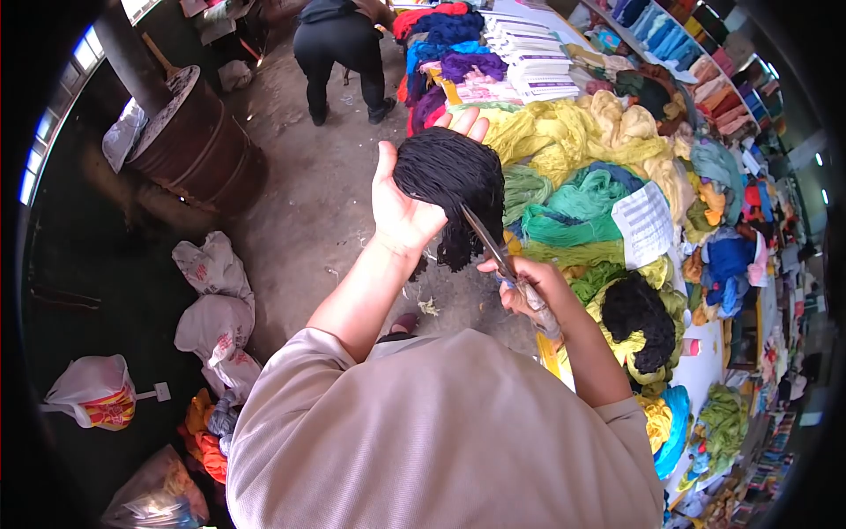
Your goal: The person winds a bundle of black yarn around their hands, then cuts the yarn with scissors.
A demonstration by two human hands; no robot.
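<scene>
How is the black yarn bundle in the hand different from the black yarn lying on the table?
The held black yarn bundle is lifted in the left hand with scissors touching it; the black yarn on the table lies untouched on yellow-green yarn. The held one looks denser and rounder, the other looser. Both are black.

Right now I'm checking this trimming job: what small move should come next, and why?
Probably close the scissors on the loose strands hanging from the black yarn bundle. The left hand holds the bundle raised, and the right hand has the blade tips already against its lower edge, so a snip seems the likely step.
</scene>
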